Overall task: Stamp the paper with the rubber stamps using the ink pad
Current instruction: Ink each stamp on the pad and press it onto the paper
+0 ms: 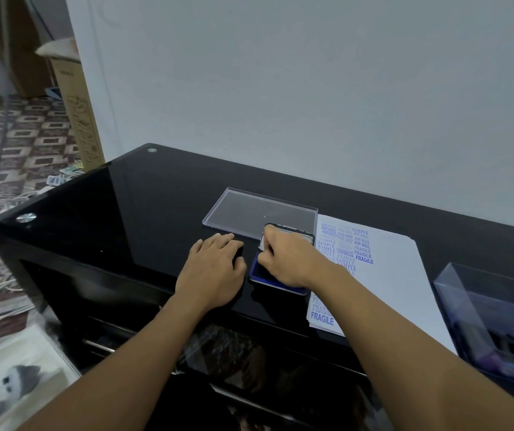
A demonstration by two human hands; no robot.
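I see the ink pad (259, 273) lying open on the black glass table (125, 213), just at the left edge of the paper (389, 290). Its lid (294, 236) stands tilted up at the far end, so base and lid together run from near to far. The blue cushion faces up.

My right hand (283, 259) covers most of the base. Its fingers are curled and pinch the left edge of the lid. If something small is also under the palm, I cannot tell. My left hand (215, 272) rests flat on the table just left of the ink pad, with the fingers nearly straight. Something dark seems to be at its fingertips, but against the black glass I cannot make it out.

The paper has its long side going from far left to near right. The blue prints, such as SAMPLE, AIR MAIL and FRAGILE, read upright from my side, and my right forearm hides part of them.

A transparent cover (259, 213) lies flat beyond the hands. On the right a clear box (483, 306) is cut off by the frame, and its contents are blurred. A cardboard box (75, 98) stands far left on the floor.
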